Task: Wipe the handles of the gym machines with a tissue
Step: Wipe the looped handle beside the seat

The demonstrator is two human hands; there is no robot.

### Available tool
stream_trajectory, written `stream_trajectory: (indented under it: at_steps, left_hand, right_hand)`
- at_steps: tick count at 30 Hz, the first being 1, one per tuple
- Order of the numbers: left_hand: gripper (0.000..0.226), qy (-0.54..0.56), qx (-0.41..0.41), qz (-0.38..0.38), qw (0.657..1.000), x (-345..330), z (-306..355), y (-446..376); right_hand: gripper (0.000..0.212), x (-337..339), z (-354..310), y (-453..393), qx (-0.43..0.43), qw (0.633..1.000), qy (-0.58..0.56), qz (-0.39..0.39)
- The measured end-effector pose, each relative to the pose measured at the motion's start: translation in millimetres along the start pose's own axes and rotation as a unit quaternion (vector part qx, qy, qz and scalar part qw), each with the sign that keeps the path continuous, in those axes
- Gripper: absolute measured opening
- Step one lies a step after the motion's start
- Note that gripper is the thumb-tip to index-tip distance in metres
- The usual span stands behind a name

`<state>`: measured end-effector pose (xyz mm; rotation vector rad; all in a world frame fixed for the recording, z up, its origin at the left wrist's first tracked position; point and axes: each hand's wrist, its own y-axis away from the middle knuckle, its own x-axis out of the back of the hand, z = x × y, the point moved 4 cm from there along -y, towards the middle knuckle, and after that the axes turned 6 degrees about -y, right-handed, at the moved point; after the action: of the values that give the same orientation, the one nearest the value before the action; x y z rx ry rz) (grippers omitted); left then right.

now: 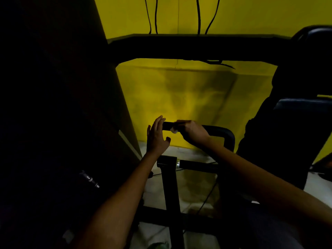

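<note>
A: Hands first. Right hand (193, 132) is curling round the upper handle (167, 125) of the machine, pinching a white tissue (173, 130) against the grip. Left hand (157, 135) is hovering with straight fingers at the handle's free end, fingertips seeming to touch it, holding nothing.

B: Tissue location?

A: Showing only as a small wad under the right fingers, against the black grip. Most of it is hidden.

B: Risks?

A: Wad is looking small, so I am judging it could tear or slip out toward the floor (188, 153) if the wipe drags hard. Left palm is sitting at the end cap; it could be smearing the part meant to be cleaned.

B: Outward?

A: Lower handle (195, 164) with its metal collar is lying just below, untouched by either hand. Lighting is running very dim against the yellow wall (179, 90), so missed patches are likely going unnoticed.
</note>
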<state>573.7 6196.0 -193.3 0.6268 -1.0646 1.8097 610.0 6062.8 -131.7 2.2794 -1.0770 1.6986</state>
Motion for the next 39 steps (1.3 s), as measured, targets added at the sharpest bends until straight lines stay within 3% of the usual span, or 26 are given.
stream_trajectory:
  at_steps: [5,10,14,18,23,26,30,33,36,39]
  left_hand:
    - [0.080,0.008,0.041,-0.076,0.996,9,-5,-5]
    - [0.080,0.088,0.044,-0.095,0.991,8,-7,-10]
    - [0.084,0.083,0.053,-0.124,0.987,6,-6,-11]
    - [0.086,0.052,0.066,-0.117,0.990,2,-9,-11]
    - [0.084,-0.009,0.063,-0.107,0.992,1,-7,-8]
    - [0.082,-0.013,0.078,-0.105,0.991,3,-1,-8]
    - [0.060,-0.044,0.098,-0.098,0.989,12,9,-21]
    - [0.032,-0.062,0.085,-0.080,0.991,16,18,-30]
    - [0.028,-0.022,0.050,-0.062,0.997,13,20,-27]
    - [0.036,-0.062,0.001,-0.045,0.997,9,20,-15]
  right_hand:
    - [0.032,-20,-27,-37,-0.054,0.998,-0.015,-0.014]
    - [0.033,-4,-9,-8,0.043,0.997,0.041,-0.059]
    - [0.028,-1,0,-8,0.017,0.993,0.074,-0.094]
    - [0.031,-7,-18,-30,-0.013,0.996,0.016,-0.086]
    - [0.032,8,4,-1,0.014,0.998,0.002,-0.064]
    - [0.016,22,27,9,-0.039,0.998,-0.041,-0.037]
    - [0.018,20,14,-10,-0.149,0.988,-0.003,-0.039]
    - [0.017,15,-4,-7,-0.146,0.988,0.017,-0.038]
    - [0.022,26,6,23,-0.109,0.994,-0.019,-0.017]
    - [0.017,39,16,28,-0.127,0.991,-0.051,0.006]
